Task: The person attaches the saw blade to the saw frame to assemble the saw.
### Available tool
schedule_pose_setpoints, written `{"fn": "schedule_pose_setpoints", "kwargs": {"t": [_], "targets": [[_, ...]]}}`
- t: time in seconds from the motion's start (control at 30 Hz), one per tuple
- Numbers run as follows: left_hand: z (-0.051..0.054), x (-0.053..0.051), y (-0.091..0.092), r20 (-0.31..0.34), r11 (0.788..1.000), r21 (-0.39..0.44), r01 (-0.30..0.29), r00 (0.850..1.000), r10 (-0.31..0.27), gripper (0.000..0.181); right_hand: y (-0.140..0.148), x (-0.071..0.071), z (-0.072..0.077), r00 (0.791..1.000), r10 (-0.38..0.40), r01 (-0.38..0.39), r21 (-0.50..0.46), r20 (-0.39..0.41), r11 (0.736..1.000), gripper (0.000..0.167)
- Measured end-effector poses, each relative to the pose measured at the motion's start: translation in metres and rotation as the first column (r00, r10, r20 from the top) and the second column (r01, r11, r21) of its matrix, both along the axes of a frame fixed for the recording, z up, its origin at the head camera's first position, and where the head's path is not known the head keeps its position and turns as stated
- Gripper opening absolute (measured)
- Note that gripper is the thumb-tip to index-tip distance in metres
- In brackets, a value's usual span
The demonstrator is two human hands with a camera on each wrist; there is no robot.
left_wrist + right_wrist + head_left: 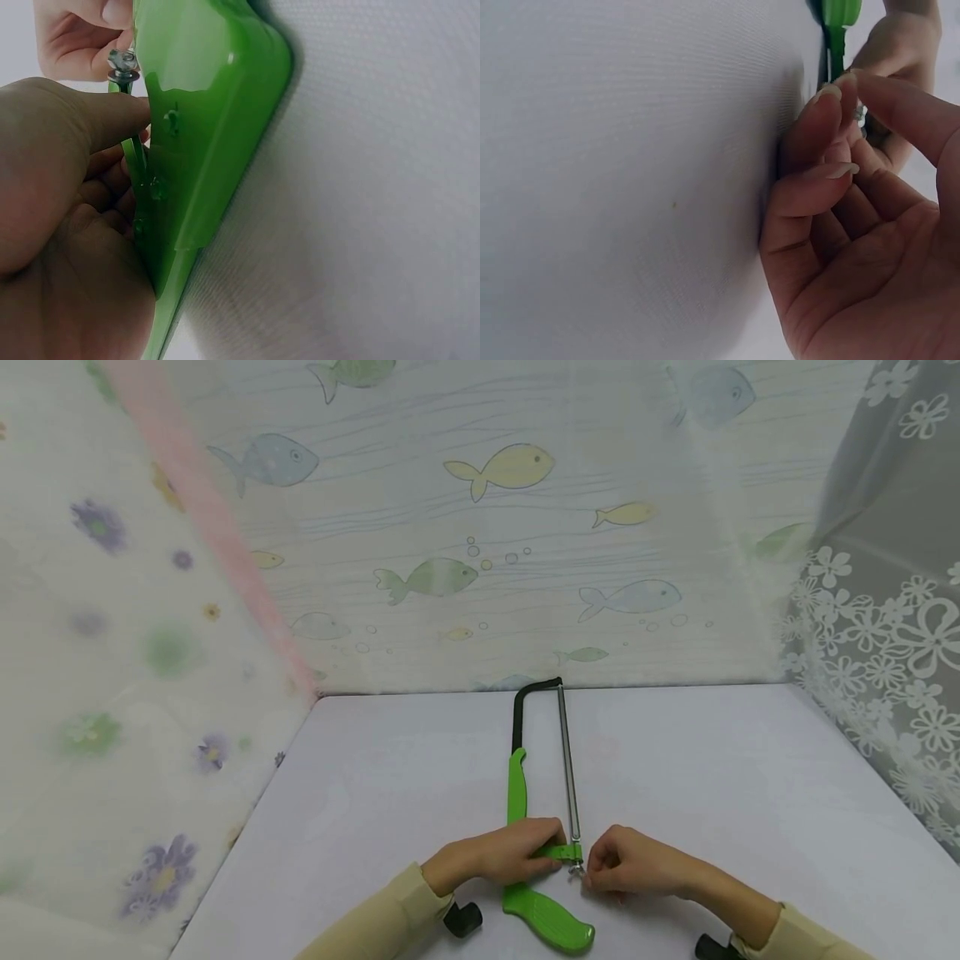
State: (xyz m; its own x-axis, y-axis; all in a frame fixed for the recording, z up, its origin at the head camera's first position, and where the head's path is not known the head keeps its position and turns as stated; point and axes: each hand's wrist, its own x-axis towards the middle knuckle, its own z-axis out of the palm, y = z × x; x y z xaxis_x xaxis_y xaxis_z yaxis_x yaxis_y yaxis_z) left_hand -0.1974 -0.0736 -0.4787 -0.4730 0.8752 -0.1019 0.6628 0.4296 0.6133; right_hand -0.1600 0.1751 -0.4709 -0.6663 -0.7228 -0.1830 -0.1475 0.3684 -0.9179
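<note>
A hacksaw [517,789] with a green handle and a black bow lies on the white tabletop, its grip towards me. Its straight metal blade [567,760] runs along the right side. My left hand [510,852] grips the green frame, thumb and fingers around the crosspiece [558,852] at the blade's near end. A small metal wing nut [122,61] sticks out from that end. My right hand [637,864] has curled fingers, with thumb and fingertips at the wing nut. In the right wrist view the fingers [821,127] partly hide the nut.
The white tabletop [375,760] stretches around the saw. At the back hangs a fish-print curtain [517,527]. A flowered sheet [150,693] stands to the left, and a grey lace curtain [900,610] to the right. Black wrist straps show near both sleeves.
</note>
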Motion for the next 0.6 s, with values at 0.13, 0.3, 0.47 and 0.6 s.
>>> {"fn": "schedule_pose_setpoints", "kwargs": {"t": [0.13,0.3,0.47,0.6], "targets": [[0.000,0.000,0.000,0.003,1.000,-0.005,0.000,1.000,0.000,0.010,-0.002,0.000,0.001,1.000,0.014,-0.014,0.002,-0.008,1.000,0.020],[-0.001,-0.001,0.000,0.011,1.000,-0.009,-0.002,1.000,0.002,0.010,-0.007,0.000,0.002,0.999,0.035,-0.035,-0.004,0.010,0.999,0.033],[-0.002,-0.001,0.000,0.017,1.000,-0.007,-0.001,1.000,0.002,0.010,-0.010,0.000,0.004,0.999,0.036,-0.036,-0.015,0.003,0.999,0.040],[-0.001,-0.001,0.000,0.020,1.000,-0.004,-0.003,1.000,0.004,0.009,-0.011,0.000,0.004,0.999,0.031,-0.031,-0.014,0.005,0.999,0.041]]}}
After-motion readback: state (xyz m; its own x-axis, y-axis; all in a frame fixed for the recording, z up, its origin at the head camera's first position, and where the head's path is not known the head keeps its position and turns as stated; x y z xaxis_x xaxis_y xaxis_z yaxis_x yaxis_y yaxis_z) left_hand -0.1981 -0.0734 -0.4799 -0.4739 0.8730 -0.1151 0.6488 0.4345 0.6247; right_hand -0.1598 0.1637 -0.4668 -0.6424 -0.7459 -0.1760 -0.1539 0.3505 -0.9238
